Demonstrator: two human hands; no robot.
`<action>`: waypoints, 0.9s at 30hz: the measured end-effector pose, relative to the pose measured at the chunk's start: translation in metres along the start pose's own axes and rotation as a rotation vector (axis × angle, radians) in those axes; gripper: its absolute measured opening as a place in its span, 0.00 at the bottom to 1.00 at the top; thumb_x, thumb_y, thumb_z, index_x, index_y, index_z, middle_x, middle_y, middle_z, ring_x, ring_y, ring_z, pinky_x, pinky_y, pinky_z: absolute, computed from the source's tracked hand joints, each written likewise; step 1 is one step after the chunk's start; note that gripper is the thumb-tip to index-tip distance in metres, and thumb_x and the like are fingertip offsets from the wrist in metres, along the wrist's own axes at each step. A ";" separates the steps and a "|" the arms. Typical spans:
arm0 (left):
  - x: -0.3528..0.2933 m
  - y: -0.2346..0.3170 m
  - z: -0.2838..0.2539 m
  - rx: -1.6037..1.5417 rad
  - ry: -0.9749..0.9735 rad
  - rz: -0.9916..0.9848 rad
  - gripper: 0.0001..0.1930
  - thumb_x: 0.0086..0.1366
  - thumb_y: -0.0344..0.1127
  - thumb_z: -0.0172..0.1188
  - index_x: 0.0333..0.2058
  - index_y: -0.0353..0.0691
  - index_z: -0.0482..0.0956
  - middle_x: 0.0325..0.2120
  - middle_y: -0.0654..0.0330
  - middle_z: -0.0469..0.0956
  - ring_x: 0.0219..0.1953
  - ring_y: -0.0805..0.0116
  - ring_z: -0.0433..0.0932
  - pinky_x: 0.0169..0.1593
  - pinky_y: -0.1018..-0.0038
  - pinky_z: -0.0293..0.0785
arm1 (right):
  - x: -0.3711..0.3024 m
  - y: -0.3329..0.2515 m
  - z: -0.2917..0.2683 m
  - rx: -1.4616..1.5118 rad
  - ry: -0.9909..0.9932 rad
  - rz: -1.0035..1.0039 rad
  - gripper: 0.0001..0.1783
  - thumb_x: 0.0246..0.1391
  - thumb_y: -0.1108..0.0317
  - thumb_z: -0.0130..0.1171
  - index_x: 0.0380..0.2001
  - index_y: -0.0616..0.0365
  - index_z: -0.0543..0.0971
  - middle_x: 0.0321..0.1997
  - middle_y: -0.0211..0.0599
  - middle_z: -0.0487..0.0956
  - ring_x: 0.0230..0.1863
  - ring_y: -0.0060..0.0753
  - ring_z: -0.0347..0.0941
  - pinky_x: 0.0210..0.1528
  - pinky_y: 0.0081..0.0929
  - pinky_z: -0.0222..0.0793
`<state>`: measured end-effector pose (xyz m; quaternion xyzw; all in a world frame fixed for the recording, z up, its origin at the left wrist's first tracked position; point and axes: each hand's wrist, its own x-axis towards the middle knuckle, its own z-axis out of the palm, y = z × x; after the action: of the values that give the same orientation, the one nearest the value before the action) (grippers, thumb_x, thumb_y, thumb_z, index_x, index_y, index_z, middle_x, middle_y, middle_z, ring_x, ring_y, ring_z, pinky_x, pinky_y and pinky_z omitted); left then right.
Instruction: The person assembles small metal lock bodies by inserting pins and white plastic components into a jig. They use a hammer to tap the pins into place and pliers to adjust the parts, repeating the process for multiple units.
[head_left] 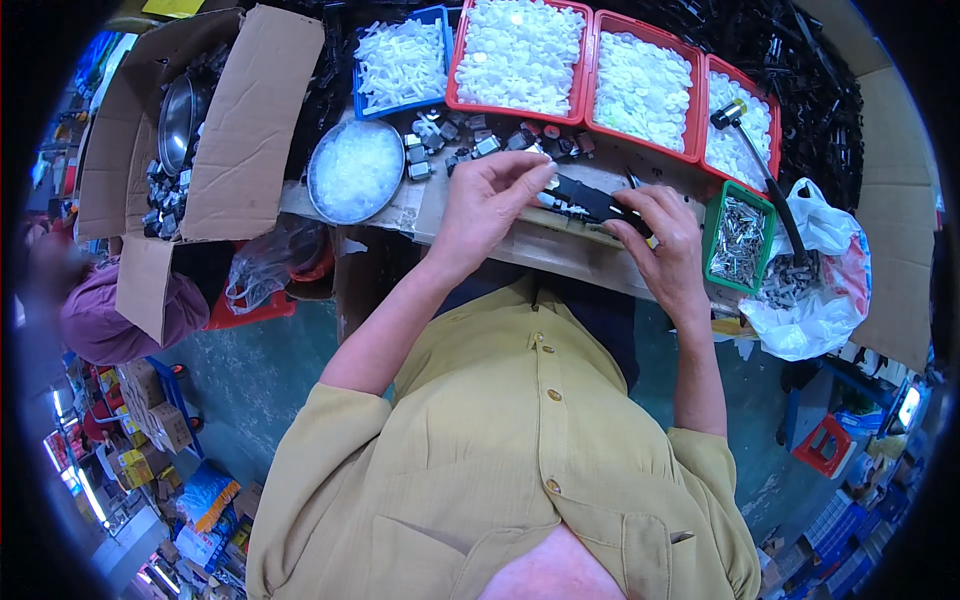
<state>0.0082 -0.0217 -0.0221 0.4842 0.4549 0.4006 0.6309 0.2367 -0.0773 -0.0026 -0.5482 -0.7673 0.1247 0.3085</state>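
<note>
Head view, looking down at a workbench [560, 255]. Left hand [487, 200] and right hand [665, 235] together hold a long black plastic part [590, 200] just above the bench edge. Left fingers curl over its left end, thumb and fingertips pinched there on a small pale piece too small to make out. Right fingers wrap closed around the part's right end. Behind the hands, a scatter of small grey and black pieces [480, 140]. Along the back: one blue bin [437, 18] of white plastic pieces, then three red bins [590, 70] heaped with white round pieces; a hammer [760, 165] lies across the rightmost. A small green bin [712, 240] of metal screws sits just right of the right hand, a white plastic bag [815, 300] beyond it. Left of the hands, a round metal bowl [355, 172] of clear bits, and an open brown cardboard box [250, 130].
</note>
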 end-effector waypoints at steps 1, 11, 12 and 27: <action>0.000 -0.002 -0.003 0.071 0.038 0.070 0.12 0.67 0.33 0.63 0.45 0.33 0.83 0.31 0.62 0.82 0.32 0.80 0.78 0.37 0.83 0.72 | -0.001 0.002 0.003 0.009 -0.021 0.007 0.16 0.49 0.65 0.69 0.41 0.58 0.80 0.39 0.37 0.78 0.42 0.41 0.75 0.43 0.38 0.67; -0.008 0.005 -0.018 0.469 0.158 0.326 0.10 0.63 0.32 0.66 0.41 0.33 0.84 0.35 0.60 0.81 0.37 0.75 0.76 0.42 0.77 0.71 | -0.002 0.011 0.023 -0.014 -0.116 0.010 0.16 0.50 0.64 0.68 0.42 0.57 0.80 0.41 0.35 0.75 0.47 0.41 0.72 0.44 0.40 0.66; -0.008 0.004 -0.017 0.517 0.153 0.362 0.10 0.63 0.32 0.66 0.41 0.33 0.84 0.35 0.59 0.81 0.37 0.73 0.77 0.43 0.76 0.71 | -0.001 0.011 0.023 -0.031 -0.123 0.008 0.16 0.50 0.64 0.68 0.42 0.57 0.80 0.41 0.35 0.75 0.47 0.41 0.72 0.44 0.40 0.66; 0.002 -0.025 0.021 1.142 -0.316 0.922 0.19 0.54 0.26 0.59 0.46 0.24 0.77 0.42 0.50 0.75 0.47 0.54 0.76 0.51 0.65 0.75 | 0.013 0.026 -0.004 -0.030 -0.071 0.017 0.15 0.51 0.66 0.66 0.41 0.58 0.80 0.41 0.40 0.77 0.45 0.45 0.74 0.43 0.42 0.69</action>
<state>0.0310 -0.0304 -0.0441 0.9295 0.2472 0.2516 0.1077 0.2560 -0.0566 -0.0091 -0.5544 -0.7750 0.1349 0.2718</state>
